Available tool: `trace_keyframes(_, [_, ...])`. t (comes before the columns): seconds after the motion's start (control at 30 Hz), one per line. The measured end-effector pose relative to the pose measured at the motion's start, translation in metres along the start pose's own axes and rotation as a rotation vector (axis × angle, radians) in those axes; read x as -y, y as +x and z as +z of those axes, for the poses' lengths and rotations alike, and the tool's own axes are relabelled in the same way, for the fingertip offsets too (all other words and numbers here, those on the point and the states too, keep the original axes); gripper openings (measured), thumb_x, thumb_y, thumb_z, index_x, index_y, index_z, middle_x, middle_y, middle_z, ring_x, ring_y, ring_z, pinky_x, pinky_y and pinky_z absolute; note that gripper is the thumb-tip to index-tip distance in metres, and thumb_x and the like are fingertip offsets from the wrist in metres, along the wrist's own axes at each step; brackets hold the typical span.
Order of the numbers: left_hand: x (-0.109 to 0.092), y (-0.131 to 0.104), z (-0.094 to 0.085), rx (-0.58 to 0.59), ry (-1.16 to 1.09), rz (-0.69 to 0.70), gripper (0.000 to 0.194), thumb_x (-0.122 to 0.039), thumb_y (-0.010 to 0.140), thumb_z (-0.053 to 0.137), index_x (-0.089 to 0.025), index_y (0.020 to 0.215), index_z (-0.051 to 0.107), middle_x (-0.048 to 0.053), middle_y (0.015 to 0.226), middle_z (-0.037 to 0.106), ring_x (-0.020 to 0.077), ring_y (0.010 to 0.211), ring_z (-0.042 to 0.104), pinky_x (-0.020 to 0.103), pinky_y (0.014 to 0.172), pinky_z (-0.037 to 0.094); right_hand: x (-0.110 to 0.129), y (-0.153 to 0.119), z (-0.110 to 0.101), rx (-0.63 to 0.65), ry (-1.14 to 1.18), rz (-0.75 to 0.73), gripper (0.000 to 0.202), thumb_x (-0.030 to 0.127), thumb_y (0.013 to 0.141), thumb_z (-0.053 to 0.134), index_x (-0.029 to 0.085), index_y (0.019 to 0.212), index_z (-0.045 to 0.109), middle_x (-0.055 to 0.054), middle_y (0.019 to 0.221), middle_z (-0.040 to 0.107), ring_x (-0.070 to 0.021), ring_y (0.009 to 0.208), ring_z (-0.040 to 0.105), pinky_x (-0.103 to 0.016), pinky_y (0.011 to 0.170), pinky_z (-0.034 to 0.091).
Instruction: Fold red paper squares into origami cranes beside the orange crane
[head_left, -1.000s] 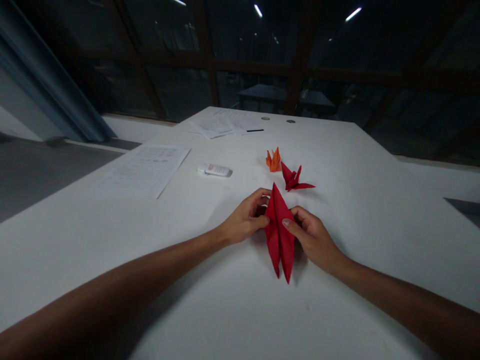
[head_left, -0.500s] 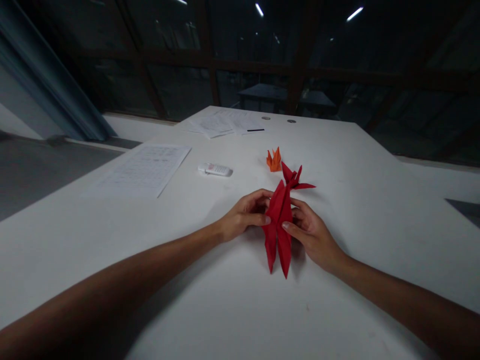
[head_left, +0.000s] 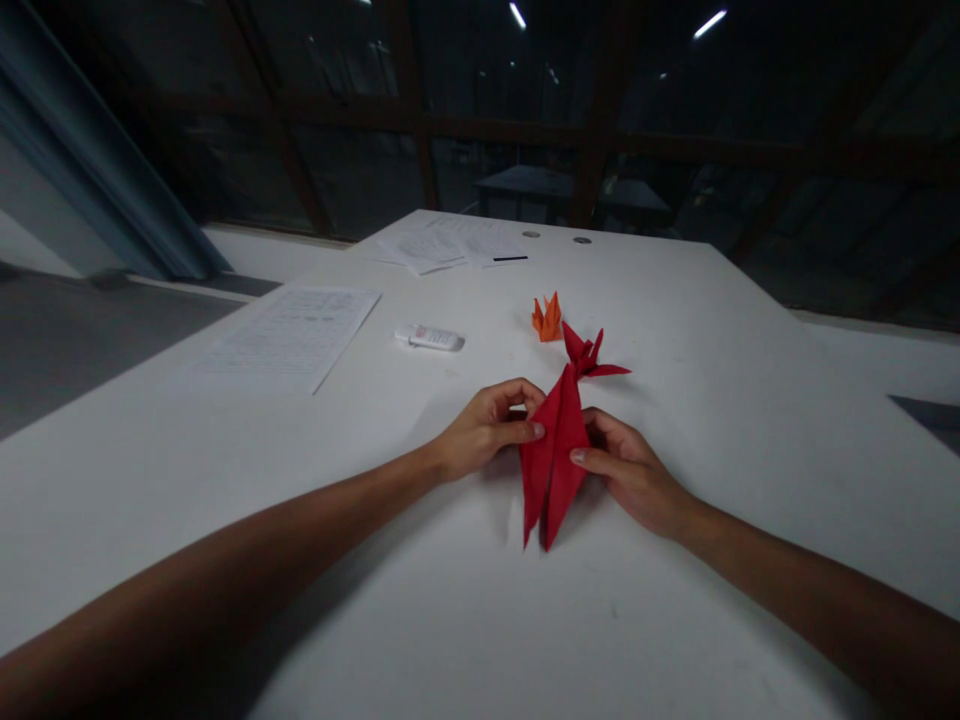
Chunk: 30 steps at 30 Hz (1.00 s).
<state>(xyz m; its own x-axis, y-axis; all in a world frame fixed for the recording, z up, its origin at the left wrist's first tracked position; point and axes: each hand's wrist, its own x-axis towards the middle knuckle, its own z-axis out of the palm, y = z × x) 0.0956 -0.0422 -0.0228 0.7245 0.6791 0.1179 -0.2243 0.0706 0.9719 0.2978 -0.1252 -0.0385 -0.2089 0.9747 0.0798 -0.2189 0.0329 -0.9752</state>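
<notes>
A red folded paper (head_left: 553,450), long and diamond-shaped with a slit down its lower half, is held between my two hands above the table. My left hand (head_left: 499,430) pinches its left edge, thumb on the front face and fingers behind. On the opposite edge, my right hand (head_left: 634,470) grips it the same way, its thumb flat on the front. Two points of the paper hang downward. Just beyond its top tip sits a red origami crane (head_left: 589,353). Behind that stands a smaller orange origami crane (head_left: 547,318).
A white tube-like item (head_left: 430,338) lies left of the cranes. Further left is a printed sheet (head_left: 292,335). More papers (head_left: 442,245) and a thin black stick (head_left: 511,259) lie at the back of the white table (head_left: 750,450). Dark windows stand beyond.
The red folded paper has turned: its faces look broader and flatter now, and its two lower points have swung slightly left. My right thumb has shifted a little right. Both hands keep hold.
</notes>
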Motion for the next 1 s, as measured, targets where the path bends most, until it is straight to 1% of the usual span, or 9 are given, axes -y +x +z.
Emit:
trace_keyframes(0.17, [0.0029, 0.0019, -0.001, -0.012, -0.012, 0.016, 0.025, -0.02, 0.077, 0.079, -0.016, 0.095, 0.062, 0.002, 0.091, 0.064, 0.0136, 0.08, 0.06, 0.026, 0.074, 0.044, 0.0022, -0.0013, 0.0015, 0.024, 0.049, 0.0, 0.017, 0.021, 0.085, 0.073, 0.023, 0.097, 0.062, 0.001, 0.095, 0.066, -0.0161, 0.088, 0.058, -0.028, 0.078, 0.045])
trace_keyframes(0.3, [0.0044, 0.002, -0.0028, -0.032, -0.031, -0.006, 0.026, -0.019, 0.076, 0.079, -0.016, 0.098, 0.064, 0.003, 0.093, 0.065, 0.0144, 0.082, 0.061, 0.026, 0.074, 0.044, 0.002, -0.0001, 0.003, -0.001, 0.027, 0.046, 0.016, 0.025, 0.087, 0.073, 0.023, 0.091, 0.058, 0.003, 0.083, 0.062, -0.0124, 0.068, 0.053, -0.025, 0.06, 0.041])
trace_keyframes(0.4, [0.0049, 0.0013, -0.0042, -0.024, -0.068, -0.032, 0.022, -0.016, 0.077, 0.076, -0.016, 0.095, 0.065, 0.002, 0.09, 0.065, 0.0143, 0.08, 0.061, 0.026, 0.073, 0.044, 0.0014, 0.0016, 0.0025, -0.014, -0.008, 0.076, 0.019, 0.028, 0.086, 0.075, 0.023, 0.096, 0.059, 0.003, 0.081, 0.06, -0.01, 0.059, 0.047, -0.024, 0.051, 0.036])
trace_keyframes(0.5, [0.005, 0.0008, -0.0047, -0.019, -0.132, -0.051, 0.019, -0.013, 0.075, 0.075, -0.016, 0.088, 0.062, 0.0, 0.085, 0.064, 0.0142, 0.078, 0.062, 0.026, 0.072, 0.044, 0.0021, 0.0021, 0.0016, -0.006, -0.066, 0.077, 0.018, 0.03, 0.088, 0.073, 0.021, 0.099, 0.063, 0.003, 0.079, 0.059, -0.0092, 0.058, 0.046, -0.024, 0.051, 0.036])
trace_keyframes(0.57, [0.0046, 0.0009, -0.0042, -0.024, -0.157, -0.066, 0.02, -0.012, 0.074, 0.075, -0.016, 0.087, 0.061, 0.0, 0.086, 0.065, 0.0141, 0.077, 0.063, 0.026, 0.072, 0.045, 0.0027, 0.0015, 0.0014, -0.005, -0.102, 0.071, 0.015, 0.032, 0.089, 0.072, 0.02, 0.094, 0.064, 0.004, 0.075, 0.058, -0.0092, 0.058, 0.046, -0.024, 0.053, 0.037])
trace_keyframes(0.63, [0.0037, 0.0012, -0.0034, -0.03, -0.164, -0.08, 0.019, -0.013, 0.074, 0.075, -0.016, 0.086, 0.06, 0.001, 0.088, 0.066, 0.0135, 0.076, 0.063, 0.025, 0.071, 0.045, 0.0027, 0.0007, 0.0017, -0.021, -0.117, 0.061, 0.017, 0.033, 0.089, 0.072, 0.02, 0.088, 0.063, 0.004, 0.072, 0.057, -0.0096, 0.059, 0.047, -0.025, 0.055, 0.038])
trace_keyframes(0.77, [0.0007, 0.0015, -0.002, -0.047, -0.183, -0.1, 0.019, -0.015, 0.076, 0.075, -0.015, 0.085, 0.059, 0.001, 0.087, 0.066, 0.0111, 0.071, 0.061, 0.022, 0.065, 0.042, 0.0017, 0.0003, 0.0027, -0.042, -0.085, 0.05, 0.02, 0.033, 0.087, 0.074, 0.02, 0.086, 0.059, 0.004, 0.074, 0.058, -0.0103, 0.061, 0.049, -0.025, 0.056, 0.039])
trace_keyframes(0.87, [-0.0006, 0.0016, -0.0012, -0.062, -0.171, -0.11, 0.021, -0.017, 0.077, 0.077, -0.016, 0.087, 0.059, 0.0, 0.087, 0.066, 0.0098, 0.068, 0.06, 0.022, 0.062, 0.041, 0.0011, 0.0006, 0.0029, -0.036, -0.067, 0.053, 0.02, 0.033, 0.088, 0.073, 0.021, 0.086, 0.057, 0.004, 0.074, 0.058, -0.0096, 0.059, 0.049, -0.025, 0.055, 0.039])
trace_keyframes(1.0, [0.0014, 0.0034, -0.0004, -0.101, -0.162, -0.093, 0.023, -0.02, 0.077, 0.08, -0.016, 0.087, 0.059, 0.0, 0.086, 0.066, 0.0102, 0.07, 0.061, 0.023, 0.067, 0.043, 0.0, 0.0012, 0.0024, -0.075, -0.055, 0.058, 0.021, 0.033, 0.089, 0.073, 0.021, 0.088, 0.055, 0.006, 0.072, 0.057, -0.0072, 0.051, 0.046, -0.023, 0.048, 0.035])
